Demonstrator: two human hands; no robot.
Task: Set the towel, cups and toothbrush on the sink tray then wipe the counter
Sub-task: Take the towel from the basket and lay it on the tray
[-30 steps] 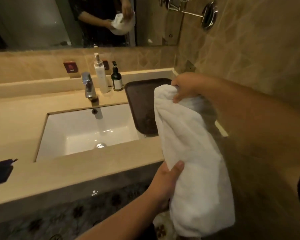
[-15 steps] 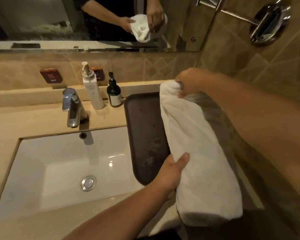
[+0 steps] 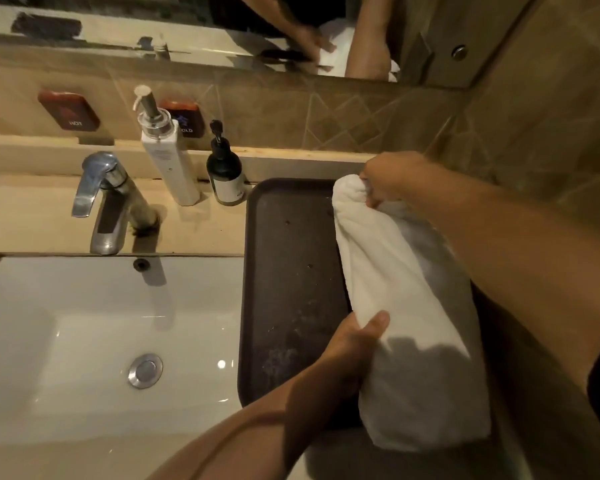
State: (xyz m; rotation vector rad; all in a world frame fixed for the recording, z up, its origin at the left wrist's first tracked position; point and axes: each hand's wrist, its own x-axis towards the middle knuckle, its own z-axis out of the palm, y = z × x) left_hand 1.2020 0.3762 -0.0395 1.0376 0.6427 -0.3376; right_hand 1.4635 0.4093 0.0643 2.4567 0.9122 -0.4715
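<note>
A rolled white towel (image 3: 406, 306) lies lengthwise over the right half of the dark brown tray (image 3: 288, 271), which sits on the counter to the right of the sink. My right hand (image 3: 392, 178) pinches the towel's far end near the back wall. My left hand (image 3: 347, 348) grips the towel's left side near its middle, thumb on top. Whether the towel rests on the tray or hovers just above it I cannot tell. No cups or toothbrush are in view.
A white sink basin (image 3: 101, 327) with a chrome faucet (image 3: 104, 202) fills the left. A tall white pump bottle (image 3: 167, 150) and a small dark pump bottle (image 3: 226, 174) stand behind the tray's left corner. A mirror (image 3: 187, 26) and tiled wall (image 3: 534, 116) close in behind and right.
The view has moved closer and down over the sink. Both hands have carried the towel lower and onto the tray's right side.
</note>
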